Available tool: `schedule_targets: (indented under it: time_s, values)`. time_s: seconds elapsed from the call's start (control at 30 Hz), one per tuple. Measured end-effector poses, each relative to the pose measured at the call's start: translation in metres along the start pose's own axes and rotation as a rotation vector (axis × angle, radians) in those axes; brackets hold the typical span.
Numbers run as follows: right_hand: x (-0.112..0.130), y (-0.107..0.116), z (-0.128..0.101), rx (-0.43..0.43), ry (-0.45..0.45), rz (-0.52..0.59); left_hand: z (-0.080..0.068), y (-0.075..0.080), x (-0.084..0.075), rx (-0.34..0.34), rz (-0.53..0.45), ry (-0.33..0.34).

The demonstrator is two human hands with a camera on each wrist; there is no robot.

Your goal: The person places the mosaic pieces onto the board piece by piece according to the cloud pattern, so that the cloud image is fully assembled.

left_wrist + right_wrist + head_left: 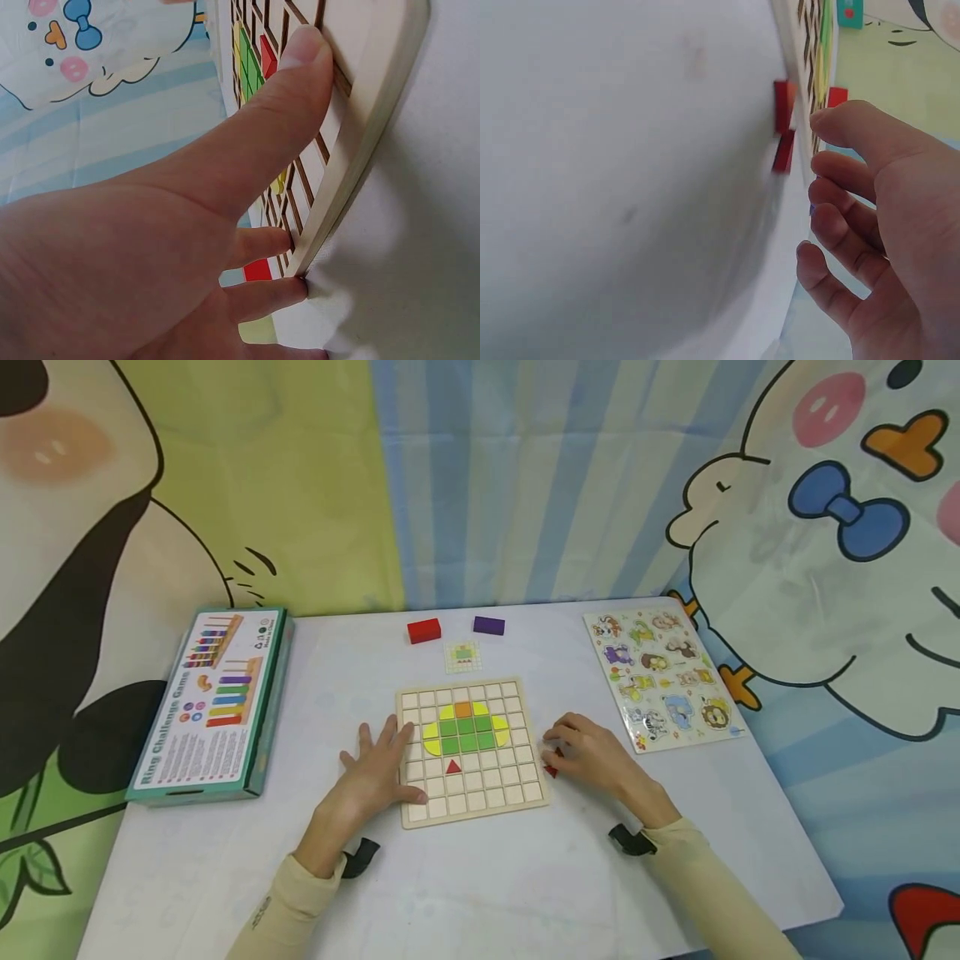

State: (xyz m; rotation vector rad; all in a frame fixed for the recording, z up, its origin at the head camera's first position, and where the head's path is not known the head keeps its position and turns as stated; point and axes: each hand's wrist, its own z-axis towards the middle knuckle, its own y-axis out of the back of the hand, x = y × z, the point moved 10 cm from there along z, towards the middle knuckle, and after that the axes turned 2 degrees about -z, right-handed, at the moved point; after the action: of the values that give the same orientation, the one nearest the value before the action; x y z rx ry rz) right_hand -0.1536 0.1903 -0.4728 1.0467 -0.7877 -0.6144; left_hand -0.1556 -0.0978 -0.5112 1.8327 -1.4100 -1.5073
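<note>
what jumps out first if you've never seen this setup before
The wooden grid board at the middle of the white table draws the eye, with green, yellow and orange tiles filling its upper middle and one red triangle below them. The left hand lies flat on the board's left edge, while the right hand hovers over small red pieces just off its right edge. Bright cartoon backdrops surround it all.

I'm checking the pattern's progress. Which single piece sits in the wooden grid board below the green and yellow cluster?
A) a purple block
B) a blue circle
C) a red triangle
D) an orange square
C: a red triangle lies alone in the wooden grid board, one row under the green squares.
</note>
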Motion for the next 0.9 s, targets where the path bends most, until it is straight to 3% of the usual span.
schedule_targets:
  time_s: [0.4, 0.9]
  values:
    - [-0.019, 0.001, -0.018, 0.058, -0.085, 0.004, 0.0, 0.0, 0.003, 0.005, -0.008, 0.001]
    - [-0.011, 0.0, -0.01, 0.006, -0.021, 0.024, 0.0, -0.001, 0.002, 0.015, -0.001, 0.004]
